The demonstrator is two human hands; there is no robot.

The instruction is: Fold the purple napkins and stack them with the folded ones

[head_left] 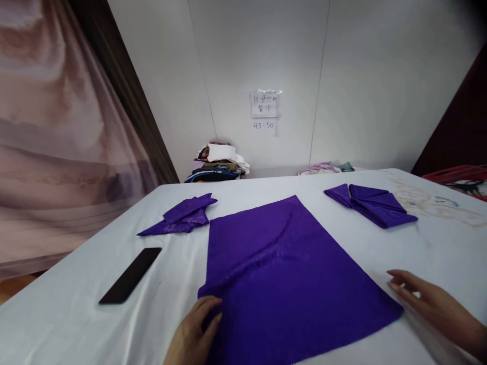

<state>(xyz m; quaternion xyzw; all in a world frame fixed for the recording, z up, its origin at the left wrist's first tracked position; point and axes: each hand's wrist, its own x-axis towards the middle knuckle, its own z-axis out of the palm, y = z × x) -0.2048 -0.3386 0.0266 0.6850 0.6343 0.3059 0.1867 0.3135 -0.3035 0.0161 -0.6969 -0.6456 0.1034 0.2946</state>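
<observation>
A purple cloth napkin (281, 284) lies spread on the white-covered table in front of me, with a slanting wrinkle across its upper left part. At its near left edge, my left hand (196, 327) has its fingers curled and its thumb over the fabric, gripping that edge. My right hand (428, 304) is just off the napkin's right corner, apart from the fabric. Its fingers are stretched out with a gap to the thumb, and it holds nothing.
Folded purple cloth (186, 213) lies at the back left, and another folded purple napkin (380, 203) at the back right. A dark flat strip (131, 276) rests on the white tablecloth (76, 304). Piled clothes (216, 165) stand by the wall beneath a handwritten sign (265, 105).
</observation>
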